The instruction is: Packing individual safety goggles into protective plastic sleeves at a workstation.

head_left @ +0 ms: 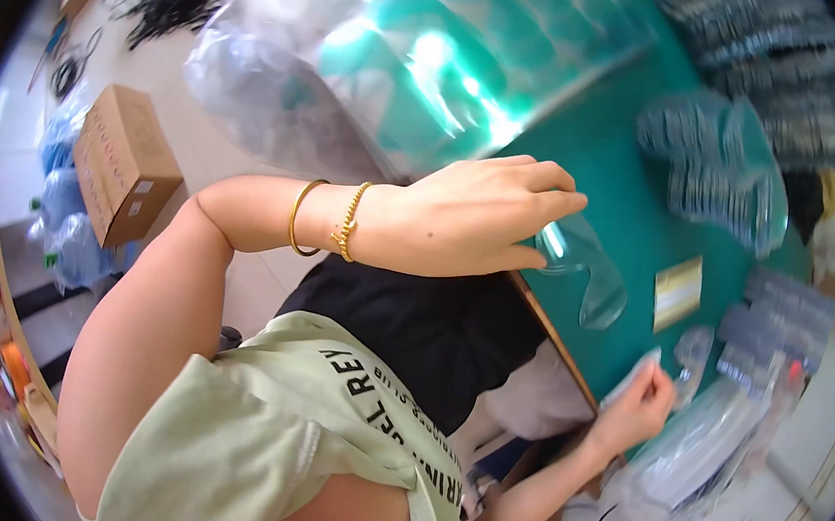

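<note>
My left hand (pixel 482 217), wearing two gold bracelets on its wrist, reaches across the near edge of a green table (pixel 573 160). Its thumb and fingers close on the rim of a clear, curved plastic piece (pixel 601 288), shaped like a goggle lens. Part of that piece is hidden behind the fingertips. Farther right, my right hand (pixel 637 407) is closed, pinching a small white cloth or tissue (pixel 638 372) low over the table edge. Just beyond it lies another clear curved piece (pixel 695 358).
A large clear plastic sheet or bag (pixel 437 61) covers the table's far left. Nested clear pieces (pixel 713 168) and grey stacks (pixel 805 97) stand right. A yellowish paper (pixel 678 294) and a filled plastic bag (pixel 695 453) lie nearer. A cardboard box (pixel 125 167) sits on the floor left.
</note>
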`<state>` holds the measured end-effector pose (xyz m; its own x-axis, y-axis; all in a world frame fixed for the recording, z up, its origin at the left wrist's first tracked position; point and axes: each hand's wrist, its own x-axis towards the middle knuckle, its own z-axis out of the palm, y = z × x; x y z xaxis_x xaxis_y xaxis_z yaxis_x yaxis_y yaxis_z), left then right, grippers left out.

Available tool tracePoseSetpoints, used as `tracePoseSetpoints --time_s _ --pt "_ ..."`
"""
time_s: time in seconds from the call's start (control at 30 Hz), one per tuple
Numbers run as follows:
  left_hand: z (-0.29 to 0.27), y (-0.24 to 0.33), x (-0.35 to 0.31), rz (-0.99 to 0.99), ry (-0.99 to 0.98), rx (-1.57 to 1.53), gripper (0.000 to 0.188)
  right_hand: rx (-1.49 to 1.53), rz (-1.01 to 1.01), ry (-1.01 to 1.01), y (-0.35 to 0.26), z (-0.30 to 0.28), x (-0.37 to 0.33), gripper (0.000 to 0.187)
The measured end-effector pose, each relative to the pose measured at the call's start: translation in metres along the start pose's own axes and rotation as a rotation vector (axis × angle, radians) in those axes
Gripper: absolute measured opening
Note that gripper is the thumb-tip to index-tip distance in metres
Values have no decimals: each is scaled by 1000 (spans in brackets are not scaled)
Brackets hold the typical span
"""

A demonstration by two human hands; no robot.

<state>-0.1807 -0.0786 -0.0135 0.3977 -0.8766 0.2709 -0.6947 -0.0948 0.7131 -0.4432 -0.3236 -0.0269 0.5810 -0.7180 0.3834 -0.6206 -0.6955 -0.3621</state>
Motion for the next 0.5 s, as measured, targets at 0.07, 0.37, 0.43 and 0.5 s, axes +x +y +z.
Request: tracePoseSetpoints --time_s 0.07,0.37,0.43,0.5 --pt "-25 -13 -6 -56 139 53 52 -125 7 -80 21 -13 4 20" --pt "-148 -123 -11 -608 368 74 67 62 -285 54 -81 4 42 18" --pt "-154 -133 -18 -567 405 -62 66 189 -375 37 -132 13 56 17" --pt "-152 -141 -17 -521 418 -221 66 229 -529 30 -181 28 72 15"
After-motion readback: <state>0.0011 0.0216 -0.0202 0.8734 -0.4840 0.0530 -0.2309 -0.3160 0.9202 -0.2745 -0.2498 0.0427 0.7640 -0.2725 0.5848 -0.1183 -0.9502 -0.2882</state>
